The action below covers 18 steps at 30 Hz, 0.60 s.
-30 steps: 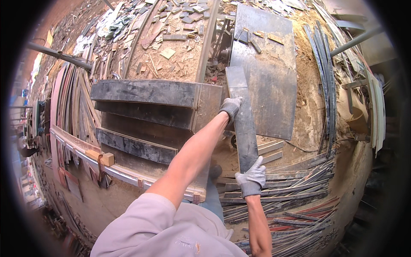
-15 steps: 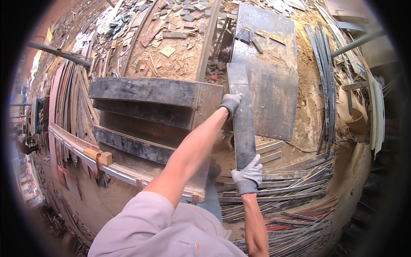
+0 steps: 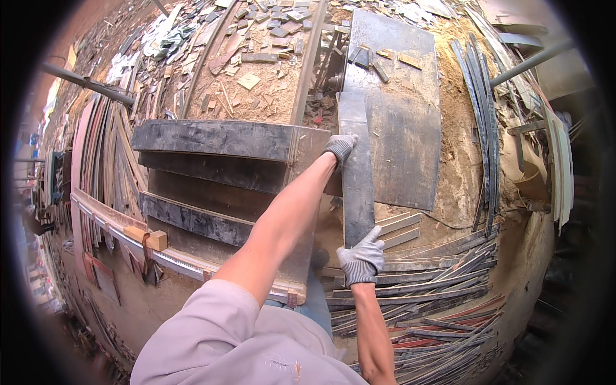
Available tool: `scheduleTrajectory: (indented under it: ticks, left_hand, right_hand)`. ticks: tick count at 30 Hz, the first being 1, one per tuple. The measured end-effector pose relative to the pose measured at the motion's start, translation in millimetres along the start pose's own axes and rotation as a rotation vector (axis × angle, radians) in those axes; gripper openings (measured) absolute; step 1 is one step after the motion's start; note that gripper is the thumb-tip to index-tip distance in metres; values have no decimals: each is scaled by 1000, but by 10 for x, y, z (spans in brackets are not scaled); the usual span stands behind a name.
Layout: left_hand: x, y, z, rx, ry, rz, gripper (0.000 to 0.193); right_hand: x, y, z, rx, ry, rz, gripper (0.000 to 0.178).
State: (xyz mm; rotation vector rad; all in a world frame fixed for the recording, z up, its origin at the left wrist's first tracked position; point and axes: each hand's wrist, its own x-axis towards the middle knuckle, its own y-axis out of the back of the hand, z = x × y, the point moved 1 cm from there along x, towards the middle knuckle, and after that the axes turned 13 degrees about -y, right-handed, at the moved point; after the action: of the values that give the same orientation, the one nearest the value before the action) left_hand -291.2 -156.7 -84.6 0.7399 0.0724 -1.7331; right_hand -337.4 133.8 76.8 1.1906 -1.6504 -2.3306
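A long, narrow dark-faced board (image 3: 357, 173) lies lengthwise away from me, its far end over a grey metal plate (image 3: 407, 122). My left hand (image 3: 341, 147), in a grey knit glove, is closed on the board's left edge about midway along. At the near end, my gloved right hand (image 3: 362, 258) grips the board's end, thumb on top and pointing away. To the left, several similar dark boards (image 3: 215, 139) lie in a stepped pile on a brown tabletop (image 3: 311, 142).
Long thin strips (image 3: 423, 282) lie heaped on the ground at right. Small wood offcuts (image 3: 260, 58) and sawdust cover the far area. A metal-edged rail (image 3: 183, 260) with a wooden block (image 3: 156, 240) runs along the left. Upright dark strips (image 3: 480, 122) stand beyond the plate.
Both hands and the board have shifted slightly left. The board's near end has swung left and a little away from me. The pile of dark boards stays put.
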Motion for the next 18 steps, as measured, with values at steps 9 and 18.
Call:
scheduleTrajectory:
  ticks: [9,18]
  left_hand:
    - [-151,235,300,-411,-227,-114,62]
    - [-2405,174,1017,-755,-251,-494,36]
  right_hand:
    - [-121,153,-38,261,10,-12,123]
    - [-695,-356,1046,1077,416,-286,132]
